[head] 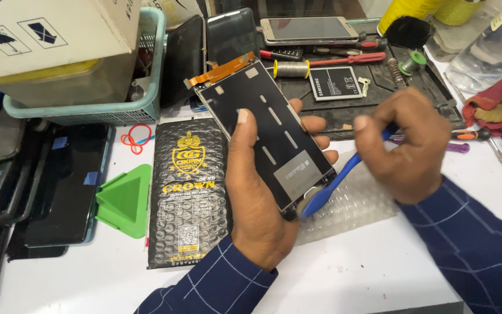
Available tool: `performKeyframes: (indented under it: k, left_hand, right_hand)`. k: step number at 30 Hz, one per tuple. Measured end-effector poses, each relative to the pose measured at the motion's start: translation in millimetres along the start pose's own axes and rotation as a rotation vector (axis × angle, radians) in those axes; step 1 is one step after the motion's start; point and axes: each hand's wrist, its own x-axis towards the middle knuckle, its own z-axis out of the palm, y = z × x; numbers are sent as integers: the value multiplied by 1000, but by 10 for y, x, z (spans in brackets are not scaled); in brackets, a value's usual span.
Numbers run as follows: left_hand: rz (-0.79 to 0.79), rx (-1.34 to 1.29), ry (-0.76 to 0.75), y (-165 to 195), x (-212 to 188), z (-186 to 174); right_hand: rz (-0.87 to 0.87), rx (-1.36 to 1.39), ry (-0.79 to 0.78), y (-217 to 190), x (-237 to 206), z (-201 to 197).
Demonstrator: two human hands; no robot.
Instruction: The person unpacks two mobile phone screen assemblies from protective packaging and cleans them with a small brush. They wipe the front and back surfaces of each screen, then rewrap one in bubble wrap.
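Left hand (257,197) grips phone screen panel (268,131); right hand (405,145) clasps blue brush (332,186) touching it

A black bubble pouch (188,192) with gold print lies on the white table (350,273), with a green triangular pick (124,199) just beside it at nine o'clock and red rubber bands (137,138) at ten o'clock. A teal basket (129,104) sits at eleven o'clock under a cardboard box (47,35). At twelve o'clock a dark work mat (379,99) carries a phone battery (336,83), a spool of solder wire (291,69) and a red-handled screwdriver (344,59). A gold phone (308,29) rests beyond them. Dark phones (59,186) are stacked at nine o'clock. A red cloth (498,107) is bunched at three o'clock.
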Motion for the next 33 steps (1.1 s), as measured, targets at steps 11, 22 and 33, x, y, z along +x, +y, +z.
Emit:
performKeyframes:
  k: [11,22,33]
  left_hand:
    - [-53,12,-43,-37,-10,-17]
    - [-305,159,-67,-168,8,-88]
    - [-262,358,-25,-229,17,-65]
  right_hand:
    - [-87,16,-44,-98,13,3]
    - [-92,1,66,4,-77,-54]
    - [17,106,242,200,-62,-121]
